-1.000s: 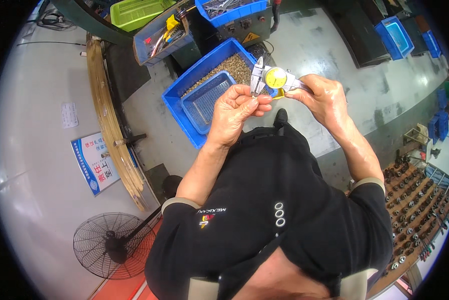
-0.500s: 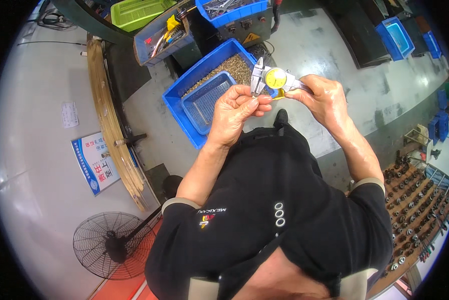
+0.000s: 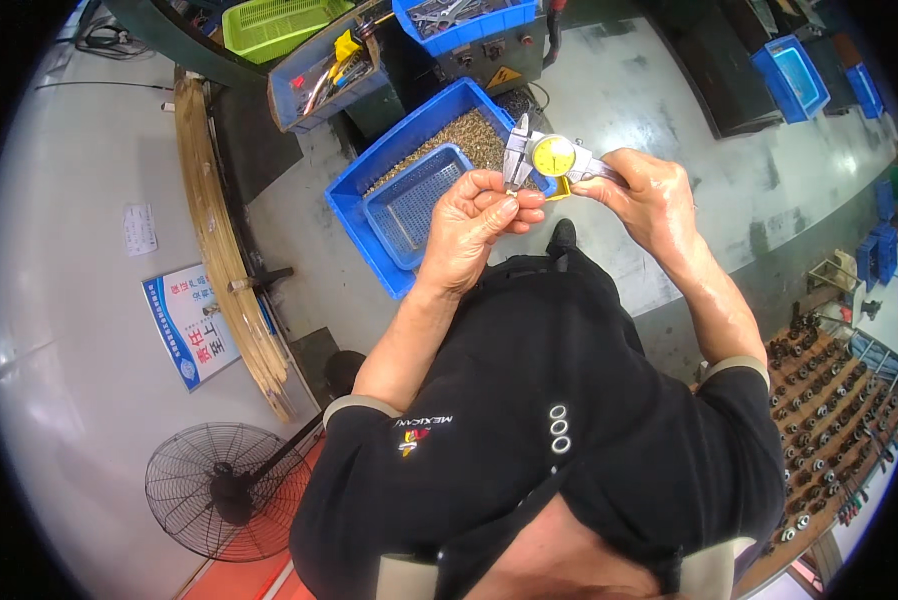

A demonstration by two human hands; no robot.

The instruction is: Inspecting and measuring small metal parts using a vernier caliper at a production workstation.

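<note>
My right hand [image 3: 649, 198] is closed round the beam of a dial caliper [image 3: 555, 157], whose round yellow dial faces up. The caliper's jaws reach left to the fingertips of my left hand [image 3: 472, 222]. Between thumb and fingers, that hand pinches a small pale metal part [image 3: 511, 194], held right at the jaw tips. The part is too small to make out its exact shape. Beneath both hands stands a large blue bin [image 3: 354, 215] of small brass-coloured pieces [image 3: 474, 137], with a blue mesh basket [image 3: 416, 205] lying inside it.
Beyond the bin are a tray of tools [image 3: 287, 90], a blue tray of wrenches [image 3: 469, 38] and a green basket [image 3: 274, 28]. Long wooden strips [image 3: 209, 200] lean at the left, above a black fan [image 3: 231, 490]. A rack of dark metal parts [image 3: 829, 420] stands at the right.
The caliper has shifted very slightly to the right. Both hands keep their holds and have hardly moved.
</note>
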